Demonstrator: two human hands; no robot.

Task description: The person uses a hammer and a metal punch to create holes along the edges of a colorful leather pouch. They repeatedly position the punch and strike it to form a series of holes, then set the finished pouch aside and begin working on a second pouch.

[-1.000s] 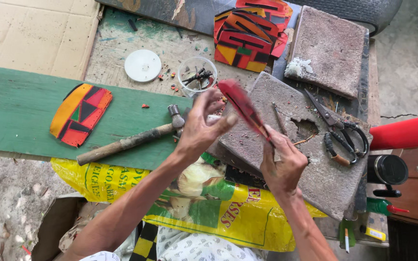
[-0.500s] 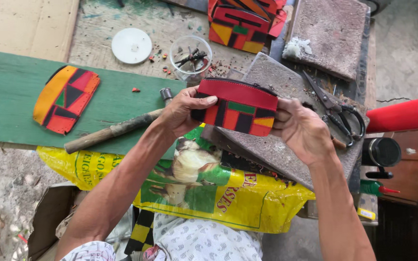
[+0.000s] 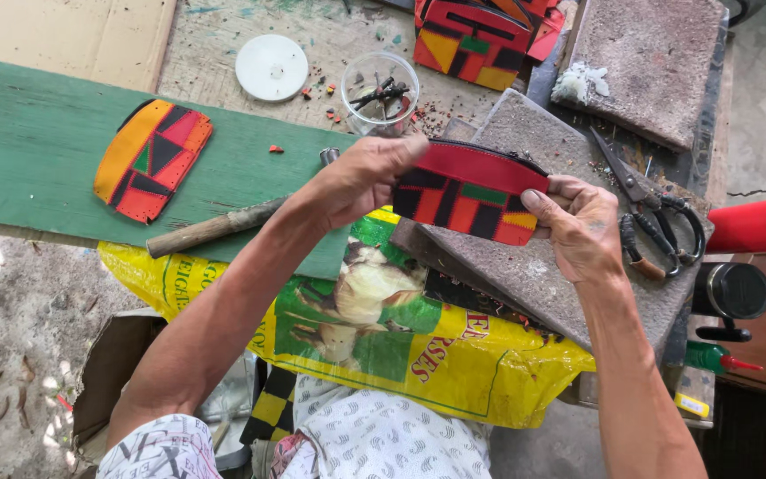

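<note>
Both my hands hold up a small red patchwork pouch [image 3: 467, 188] with black, green and orange panels and a zip along its top. My left hand [image 3: 361, 177] grips its left end, thumb and fingers pinched at the top corner. My right hand [image 3: 581, 226] pinches its right end. The pouch hangs flat-on above a grey stone slab [image 3: 534, 266]. A hammer [image 3: 223, 223] with a wooden handle lies on the green board [image 3: 37, 142] just under my left forearm.
Another patchwork piece [image 3: 151, 158] lies on the green board. A clear cup with metal bits [image 3: 381, 89], a white lid [image 3: 271, 66], more patchwork pouches [image 3: 480, 35], scissors [image 3: 649, 213], a second slab [image 3: 649, 62], a red roll [image 3: 760, 223] and a yellow sack [image 3: 383, 328] surround me.
One second ago the pouch was edge-on and tilted between my hands; I have turned it flat toward me and stretched it level, left hand now at its left end.
</note>
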